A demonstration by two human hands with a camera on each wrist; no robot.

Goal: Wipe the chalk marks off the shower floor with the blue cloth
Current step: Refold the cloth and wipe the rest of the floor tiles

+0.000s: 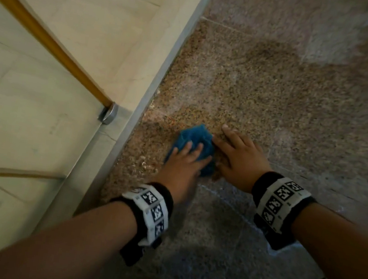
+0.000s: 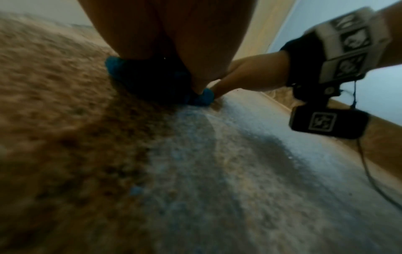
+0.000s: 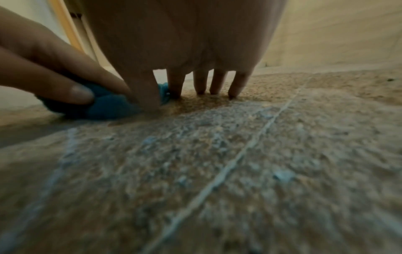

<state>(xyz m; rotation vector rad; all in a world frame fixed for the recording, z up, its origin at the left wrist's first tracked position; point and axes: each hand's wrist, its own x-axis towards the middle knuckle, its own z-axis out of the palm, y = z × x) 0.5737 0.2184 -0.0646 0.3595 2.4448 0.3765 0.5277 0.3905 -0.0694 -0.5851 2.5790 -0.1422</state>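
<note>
Left hand [image 1: 184, 163] flat on blue cloth [image 1: 194, 138], right hand [image 1: 239, 159] spread flat beside, touching it

Blue cloth [image 1: 193, 144], speckled brown floor [image 1: 268, 99]

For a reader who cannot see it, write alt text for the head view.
The left hand presses a crumpled blue cloth onto the speckled shower floor; the right hand rests flat beside it. Pale chalk marks remain nearer the viewer.

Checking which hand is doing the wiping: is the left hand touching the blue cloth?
Touching. In the head view the left hand lies on top of the blue cloth, fingers spread over it, pressing it onto the shower floor.
</note>
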